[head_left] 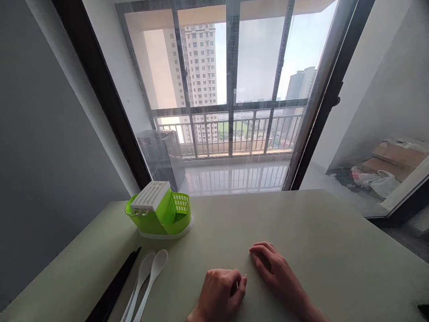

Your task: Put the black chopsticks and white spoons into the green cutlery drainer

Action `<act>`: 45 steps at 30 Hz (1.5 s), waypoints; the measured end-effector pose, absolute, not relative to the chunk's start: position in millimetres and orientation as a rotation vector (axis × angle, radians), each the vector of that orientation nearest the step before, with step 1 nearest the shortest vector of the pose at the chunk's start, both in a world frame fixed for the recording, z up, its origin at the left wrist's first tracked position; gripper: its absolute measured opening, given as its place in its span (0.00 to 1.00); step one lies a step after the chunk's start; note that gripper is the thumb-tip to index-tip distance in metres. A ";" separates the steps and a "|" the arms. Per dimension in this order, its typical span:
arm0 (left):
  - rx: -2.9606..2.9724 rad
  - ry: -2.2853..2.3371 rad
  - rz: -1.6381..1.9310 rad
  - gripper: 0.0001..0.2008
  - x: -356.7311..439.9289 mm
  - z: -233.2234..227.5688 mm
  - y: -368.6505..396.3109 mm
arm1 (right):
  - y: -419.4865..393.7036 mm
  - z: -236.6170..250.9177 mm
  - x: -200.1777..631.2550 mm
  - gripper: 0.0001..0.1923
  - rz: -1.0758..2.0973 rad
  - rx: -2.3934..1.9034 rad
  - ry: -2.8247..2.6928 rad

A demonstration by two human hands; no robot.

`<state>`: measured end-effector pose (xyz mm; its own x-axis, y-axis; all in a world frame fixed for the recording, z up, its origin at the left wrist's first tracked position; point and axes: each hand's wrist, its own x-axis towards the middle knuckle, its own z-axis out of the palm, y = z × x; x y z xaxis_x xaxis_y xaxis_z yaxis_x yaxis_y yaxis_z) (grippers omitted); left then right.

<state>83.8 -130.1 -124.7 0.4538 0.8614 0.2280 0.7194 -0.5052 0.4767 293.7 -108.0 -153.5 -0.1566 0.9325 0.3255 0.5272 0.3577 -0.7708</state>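
Observation:
My left hand (221,290) rests low on the table with its fingers curled into a loose fist, and I see nothing held in it. Just to its right, my right hand (273,266) lies on the tabletop, fingers gently bent and holding nothing. The two hands are apart. Left of them lie white spoons (159,263), side by side and partly overlapping. A bundle of black chopsticks (115,286) lies slantwise beside the spoons. Behind these stands a bright green utensil holder (161,223) with a white slotted top, small hooks on its front and an open basket on the right.
The pale table (234,228) reaches to a glass sliding door with a dark frame (318,103). Beyond the glass, a grey appliance (162,154) stands on the balcony. Cardboard (397,158) and plastic bags lie on the floor at far right. A grey wall borders the left.

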 end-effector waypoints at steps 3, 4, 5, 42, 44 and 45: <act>2.390 1.353 0.633 0.17 84.0 -123.4 -130.3 | -107.9 -152.8 293.7 0.12 0.625 -1.280 -1.813; 2.387 1.354 0.631 0.17 84.0 -123.2 -130.3 | -108.0 -152.3 293.5 0.12 0.623 -1.279 -1.813; 2.385 1.354 0.631 0.16 83.8 -123.2 -130.2 | -108.1 -151.8 293.4 0.12 0.622 -1.280 -1.813; 2.396 1.361 0.629 0.16 82.4 -126.1 -129.1 | -108.6 -148.9 292.0 0.11 0.628 -1.273 -1.812; 2.384 1.374 0.600 0.16 82.7 -125.5 -129.7 | -108.1 -149.9 292.1 0.11 0.627 -1.272 -1.812; 2.370 1.383 0.587 0.16 82.7 -124.4 -130.2 | -107.8 -150.4 292.1 0.11 0.623 -1.269 -1.811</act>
<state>82.7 -130.2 -124.4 0.4426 0.8782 0.1814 0.7408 -0.4720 0.4780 292.1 -107.8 -150.4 -0.1565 0.9274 0.3397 0.5224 0.3696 -0.7684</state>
